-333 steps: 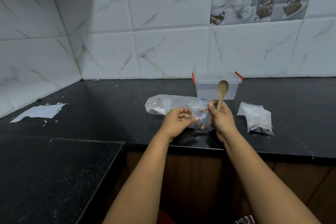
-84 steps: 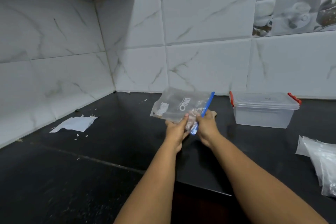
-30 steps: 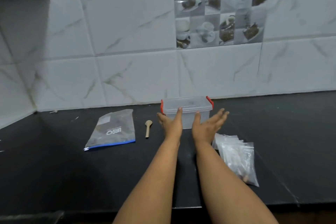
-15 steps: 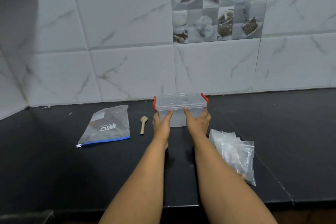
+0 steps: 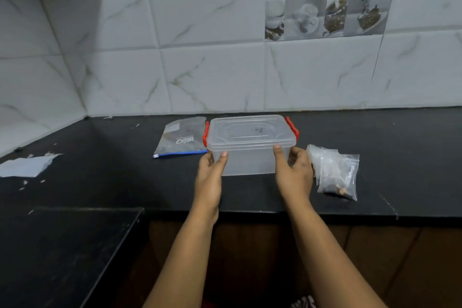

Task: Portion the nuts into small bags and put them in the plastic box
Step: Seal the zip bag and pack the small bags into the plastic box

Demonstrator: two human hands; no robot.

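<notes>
1. The clear plastic box (image 5: 250,147) sits at the centre of the frame on the black countertop (image 5: 400,147), its lid on and a red latch (image 5: 292,130) on each short side.
2. The left hand (image 5: 211,170) grips the box's lower-left corner, thumb laid up its front wall, the other fingers hidden round the side.
3. The right hand (image 5: 293,170) clasps the lower-right corner the same way, thumb on the front.
4. Just right of that hand lies a pile of small clear bags (image 5: 335,172), nuts showing in the nearest 1.
5. Behind the box's left end lies a flat zip pouch with a blue strip (image 5: 180,140).
6. At the left edge lies a torn white scrap (image 5: 25,166).
</notes>
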